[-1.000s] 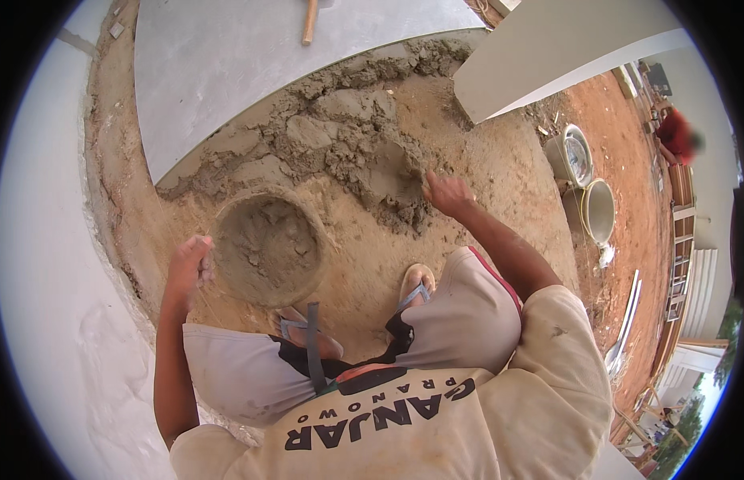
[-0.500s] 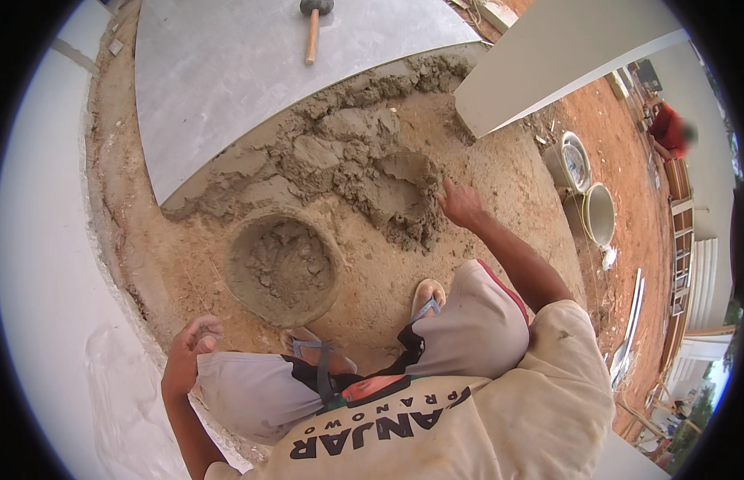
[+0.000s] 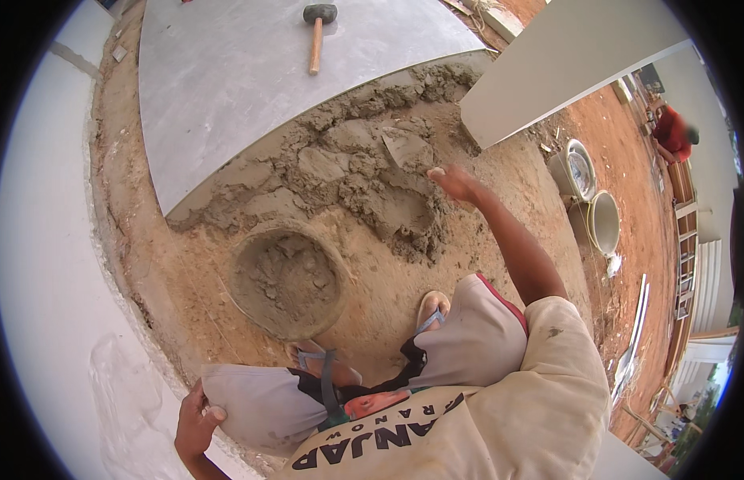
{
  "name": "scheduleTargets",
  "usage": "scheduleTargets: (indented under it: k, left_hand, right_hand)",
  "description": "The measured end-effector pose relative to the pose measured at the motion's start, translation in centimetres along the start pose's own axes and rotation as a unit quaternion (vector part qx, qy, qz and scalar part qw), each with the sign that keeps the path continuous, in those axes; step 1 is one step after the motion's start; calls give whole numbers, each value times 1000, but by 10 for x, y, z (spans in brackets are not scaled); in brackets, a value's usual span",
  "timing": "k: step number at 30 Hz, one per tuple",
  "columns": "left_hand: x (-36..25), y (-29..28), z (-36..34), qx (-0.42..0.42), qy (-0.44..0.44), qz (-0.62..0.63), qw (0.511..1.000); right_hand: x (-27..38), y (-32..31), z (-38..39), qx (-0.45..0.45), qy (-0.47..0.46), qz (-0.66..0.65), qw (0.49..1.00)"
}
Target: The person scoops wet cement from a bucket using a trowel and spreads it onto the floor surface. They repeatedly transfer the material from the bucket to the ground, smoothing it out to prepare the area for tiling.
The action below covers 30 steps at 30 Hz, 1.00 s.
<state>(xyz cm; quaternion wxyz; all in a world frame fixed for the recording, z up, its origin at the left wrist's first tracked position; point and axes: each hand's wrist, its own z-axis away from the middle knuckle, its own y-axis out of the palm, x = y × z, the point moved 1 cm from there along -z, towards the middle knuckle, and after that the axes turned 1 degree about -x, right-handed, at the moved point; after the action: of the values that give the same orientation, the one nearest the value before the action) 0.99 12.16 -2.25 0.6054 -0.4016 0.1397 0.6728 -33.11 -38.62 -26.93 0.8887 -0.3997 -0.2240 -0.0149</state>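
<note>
My right hand (image 3: 454,183) is closed around the handle end of a trowel, the handle hidden in the fist. The mortar-coated trowel blade (image 3: 405,150) lies against the heap of wet grey mortar (image 3: 328,164). That mortar spreads in rough lumps along the edge of a large grey tile (image 3: 228,88). My left hand (image 3: 199,420) rests at the outer side of my left knee, thumb apart from the fingers, with nothing in it. Between my left foot and the mortar stands a round bucket (image 3: 340,276) with wet mortar inside.
A rubber mallet (image 3: 317,44) with a wooden handle lies on the tile. A pale upright panel (image 3: 564,72) stands at the upper right. Two buckets (image 3: 604,224) sit on the right, beyond the slab's edge. A person in red (image 3: 673,134) is farther off. A white wall (image 3: 44,240) runs along the left.
My right hand and the trowel have moved up and slightly left, away from the hollow in the mortar. My left hand has lowered onto the side of my knee.
</note>
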Motion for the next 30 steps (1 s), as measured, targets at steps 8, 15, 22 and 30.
scheduleTargets:
  k: [8,15,22,30]
  left_hand:
    - [-13,6,-16,13,-3,-57,998]
    - [-13,4,-30,36,19,-85,996]
    - [31,-4,-63,16,-17,-13,1000]
    - [92,26,-207,-263,73,-56,960]
  right_hand:
    - [37,35,14,-54,-94,209,972]
    - [4,39,-42,-115,-114,239,957]
    - [26,39,-44,-136,-97,224,960]
    - [10,23,-64,-170,-86,215,958]
